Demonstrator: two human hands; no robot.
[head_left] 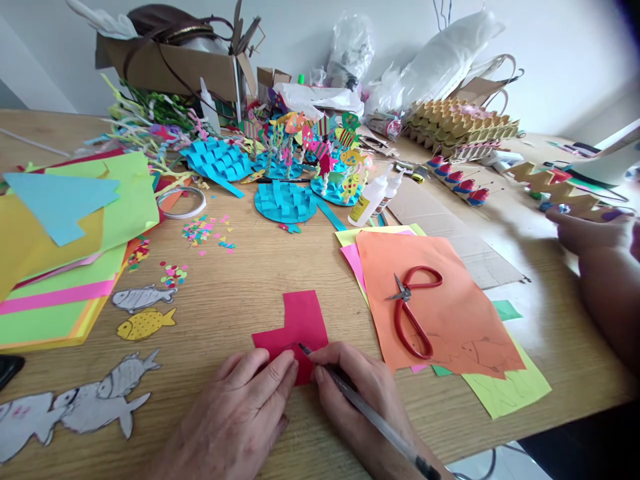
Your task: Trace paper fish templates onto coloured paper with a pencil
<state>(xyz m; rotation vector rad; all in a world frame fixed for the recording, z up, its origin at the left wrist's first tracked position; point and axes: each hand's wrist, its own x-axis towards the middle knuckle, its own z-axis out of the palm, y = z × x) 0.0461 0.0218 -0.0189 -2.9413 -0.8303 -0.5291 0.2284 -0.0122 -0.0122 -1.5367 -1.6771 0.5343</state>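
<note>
A piece of red paper (pixel 305 313) with a stepped outline lies on the wooden table in front of me. My left hand (pixel 240 407) lies flat on its lower left part, fingers stretched out and pressing it down. Between the thumb and fingers of my right hand (pixel 360 393) is a pen (pixel 370 413), its tip touching the red paper near my left fingertips. A thin drawn line shows beside the tip. Left of my hands lie a yellow paper fish (pixel 146 324), a white paper fish (pixel 143 298) and several larger grey-white fish cutouts (pixel 95 407).
Red-handled scissors (pixel 411 310) rest on orange paper (pixel 450 267) at the right. Coloured sheets (pixel 75 293) are stacked at the left. Glue bottles (pixel 369 200) and blue woven paper discs (pixel 285 201) stand behind. Another person's hand (pixel 595 233) touches egg-carton pieces at far right.
</note>
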